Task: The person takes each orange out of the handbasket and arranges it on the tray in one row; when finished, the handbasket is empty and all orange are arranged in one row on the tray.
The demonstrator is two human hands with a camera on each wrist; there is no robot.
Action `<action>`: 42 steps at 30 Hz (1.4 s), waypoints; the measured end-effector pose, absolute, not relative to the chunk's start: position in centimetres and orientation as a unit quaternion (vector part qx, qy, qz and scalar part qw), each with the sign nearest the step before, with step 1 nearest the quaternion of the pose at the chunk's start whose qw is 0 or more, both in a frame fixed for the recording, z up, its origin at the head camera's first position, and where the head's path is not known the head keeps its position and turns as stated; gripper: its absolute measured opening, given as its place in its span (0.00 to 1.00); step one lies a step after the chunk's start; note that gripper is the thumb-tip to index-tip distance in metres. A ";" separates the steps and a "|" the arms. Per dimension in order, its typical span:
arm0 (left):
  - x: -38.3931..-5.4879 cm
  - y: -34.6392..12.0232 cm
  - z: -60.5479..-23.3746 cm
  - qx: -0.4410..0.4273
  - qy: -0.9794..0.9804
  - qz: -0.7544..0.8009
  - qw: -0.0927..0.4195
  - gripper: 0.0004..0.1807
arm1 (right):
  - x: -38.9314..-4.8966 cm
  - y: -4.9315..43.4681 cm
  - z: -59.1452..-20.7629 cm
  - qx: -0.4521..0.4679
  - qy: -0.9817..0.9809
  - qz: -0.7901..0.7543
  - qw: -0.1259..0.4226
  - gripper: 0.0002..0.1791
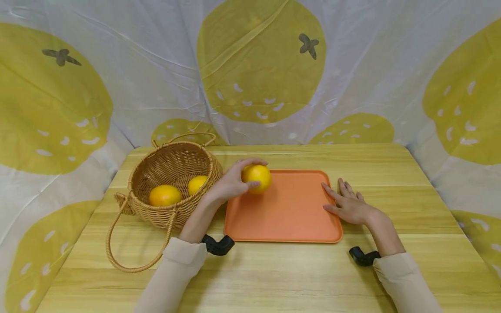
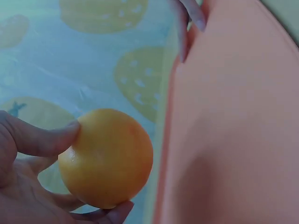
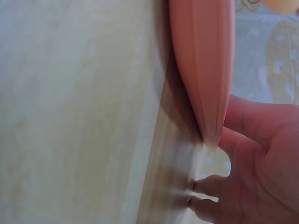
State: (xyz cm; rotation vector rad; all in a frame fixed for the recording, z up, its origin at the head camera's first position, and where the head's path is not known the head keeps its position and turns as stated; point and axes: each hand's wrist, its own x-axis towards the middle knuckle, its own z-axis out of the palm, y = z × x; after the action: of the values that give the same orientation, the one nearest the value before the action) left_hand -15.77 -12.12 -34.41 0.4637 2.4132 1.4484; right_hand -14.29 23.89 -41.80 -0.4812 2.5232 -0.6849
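Note:
My left hand grips a round yellow-orange orange between thumb and fingers, over the left rear corner of a coral tray. In the left wrist view, the orange hangs beside the tray's edge, with a shadow on the tray. At the tray's right side, my right hand lies with its fingers extended, thumb and forefinger touching the rim. The right wrist view has those two digits at the tray wall, while other fingertips rest on the table.
A wicker basket with looped handles stands to the left, under my left forearm. Inside it lie two fruits, one orange-yellow and one yellow. Fruit-printed cloth hangs behind the wooden table.

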 end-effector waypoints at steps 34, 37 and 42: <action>-16.9 -11.4 -42.2 0.052 0.810 0.583 0.036 0.24 | -14.1 24.2 -41.9 -0.178 0.923 -0.248 0.236 0.39; -17.0 -11.5 -42.2 0.054 0.816 0.575 0.028 0.25 | -14.1 24.1 -41.8 -0.177 0.923 -0.247 0.236 0.39; -16.9 -11.5 -42.3 0.057 0.824 0.564 0.024 0.25 | -14.1 24.0 -41.8 -0.170 0.927 -0.238 0.236 0.41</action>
State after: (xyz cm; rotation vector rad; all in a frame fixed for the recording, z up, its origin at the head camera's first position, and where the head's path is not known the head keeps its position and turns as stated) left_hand -16.86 -11.47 -42.28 0.1769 2.5487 1.7449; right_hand -14.15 24.04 -41.77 -0.4676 2.5424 -0.6524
